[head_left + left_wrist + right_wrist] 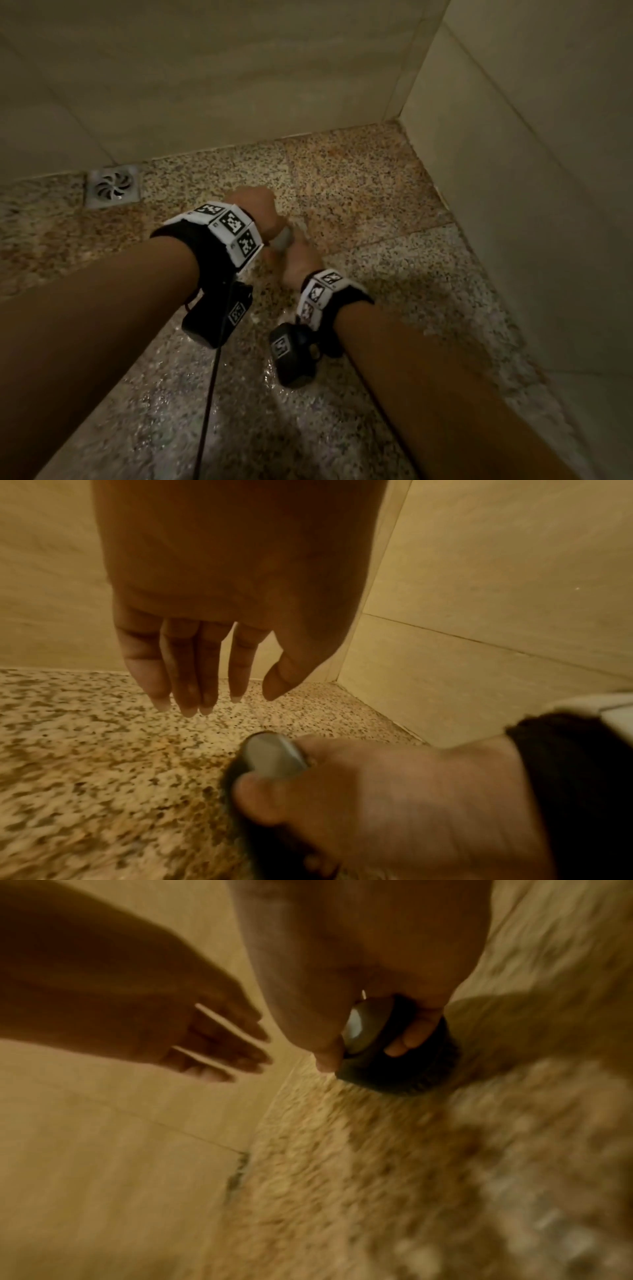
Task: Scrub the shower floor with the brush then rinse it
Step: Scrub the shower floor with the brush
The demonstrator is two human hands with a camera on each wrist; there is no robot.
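Note:
My right hand (295,256) grips a brush (283,240) with a grey rounded top, low over the speckled granite shower floor (359,178). In the right wrist view the thumb and fingers of the right hand (368,1053) wrap round the brush (363,1026), and its dark bristles (397,1074) press on the blurred floor. My left hand (255,209) hovers just beyond and left of the brush, holding nothing. In the left wrist view the left hand (232,700) hangs with straight fingers above the floor, and the brush (274,756) sits below it in the right hand.
A square metal drain (113,186) is set in the floor at the back left, against the beige tiled wall (239,85). A second tiled wall (531,171) closes the right side, forming a corner. The near floor (239,394) glistens wet. A black cable (209,394) hangs from the left wrist.

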